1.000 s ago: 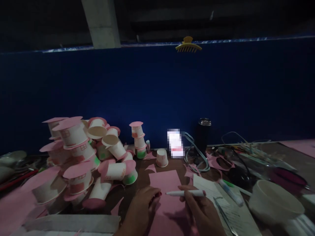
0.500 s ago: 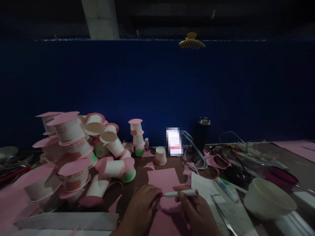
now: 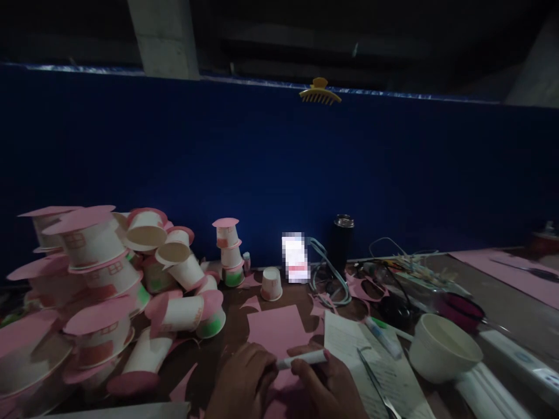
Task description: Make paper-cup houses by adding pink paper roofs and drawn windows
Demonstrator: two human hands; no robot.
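Note:
My right hand [image 3: 327,387] is closed around a white marker pen [image 3: 305,359] that lies level, its tip pointing left. My left hand [image 3: 242,384] is curled at the pen's tip end, fingers pinched against it; whether a cap sits between them is hidden. Both hands hover over a pink paper sheet [image 3: 275,329] on the brown table. A single upturned paper cup [image 3: 271,284] stands just beyond the sheet.
A heap of paper cups with pink lids [image 3: 109,285] fills the left. On the right lie a printed sheet [image 3: 349,343], scissors [image 3: 375,384], a glue stick [image 3: 384,337], a white bowl [image 3: 441,349], cables [image 3: 327,273] and a dark flask [image 3: 341,244]. A blue partition [image 3: 279,169] backs the table.
The pen and my right hand have slid left until the pen's tip meets my left fingers. The camera has turned slightly right, so the scene has shifted left.

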